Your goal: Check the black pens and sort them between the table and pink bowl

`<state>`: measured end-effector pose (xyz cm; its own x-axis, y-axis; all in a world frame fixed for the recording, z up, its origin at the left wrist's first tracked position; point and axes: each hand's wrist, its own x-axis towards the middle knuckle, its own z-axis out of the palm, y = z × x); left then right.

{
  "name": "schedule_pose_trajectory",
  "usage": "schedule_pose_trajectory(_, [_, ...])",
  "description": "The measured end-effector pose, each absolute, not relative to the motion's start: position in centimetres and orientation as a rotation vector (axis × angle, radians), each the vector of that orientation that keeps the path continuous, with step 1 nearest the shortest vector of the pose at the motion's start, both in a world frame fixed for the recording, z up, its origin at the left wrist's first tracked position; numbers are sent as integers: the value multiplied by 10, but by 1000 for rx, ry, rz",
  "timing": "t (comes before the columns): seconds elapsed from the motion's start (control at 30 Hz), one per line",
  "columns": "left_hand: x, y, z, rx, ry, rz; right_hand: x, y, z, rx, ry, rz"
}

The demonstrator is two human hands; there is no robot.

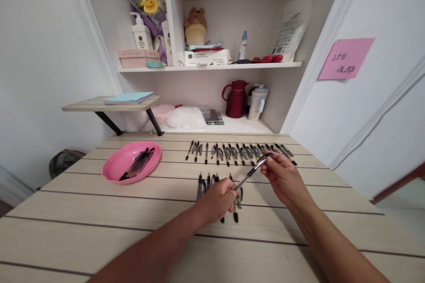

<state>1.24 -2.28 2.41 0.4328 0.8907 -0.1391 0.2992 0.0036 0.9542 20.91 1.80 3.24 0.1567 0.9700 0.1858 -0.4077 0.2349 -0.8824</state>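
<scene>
A pen [251, 172] with a clear barrel and black grip is held slantwise above the table between both hands. My left hand [215, 198] pinches its lower end. My right hand [281, 174] has thumb and fingers closed on the black, capped upper end. Beneath my left hand lies a short row of pens and loose caps [235, 216], partly hidden by that hand. Farther back, a longer row of pens [206, 154] with clips and caps between them runs left to right. Its right end passes behind my right hand.
A pink bowl [109, 164] with several pens stands at the left of the slatted wooden table [139, 212]. Behind it is a small raised shelf [83, 104] on black legs. A red jug [236, 99] and a pale cup [257, 104] stand in the back cubby.
</scene>
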Motion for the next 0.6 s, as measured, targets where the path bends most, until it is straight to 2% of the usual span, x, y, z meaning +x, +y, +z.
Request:
schedule_pose_trajectory(0.43, [10,-25,30,1684,1025,674,201,13,26,-895,-1076,1282])
schedule_pose_trajectory(0.6, [11,-29,34,2027,1260,709,198,12,25,-940,-1075,1260])
